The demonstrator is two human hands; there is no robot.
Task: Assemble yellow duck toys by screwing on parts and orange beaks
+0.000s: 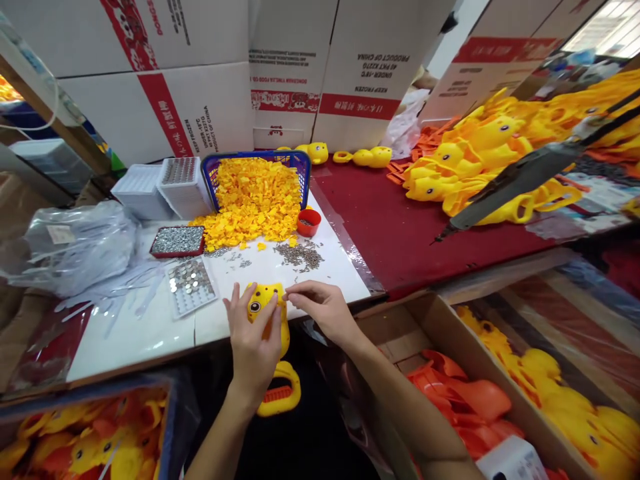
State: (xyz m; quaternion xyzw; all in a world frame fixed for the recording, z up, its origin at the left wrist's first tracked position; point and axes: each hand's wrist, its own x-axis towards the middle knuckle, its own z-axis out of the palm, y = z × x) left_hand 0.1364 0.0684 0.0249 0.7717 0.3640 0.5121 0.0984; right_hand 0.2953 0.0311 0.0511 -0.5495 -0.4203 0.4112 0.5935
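Yellow toy (pixel 260 295) under left hand (pixel 253 340), gripped | right hand (pixel 324 310) at its edge, fingertips pinched, contents unclear | metal bits (pixel 301 256) beyond hands | seemingly fine fitting; next needs steady aim

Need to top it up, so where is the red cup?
Near the middle of the head view, the red cup sits on the white surface, right of the yellow pieces and just beyond the metal bits.
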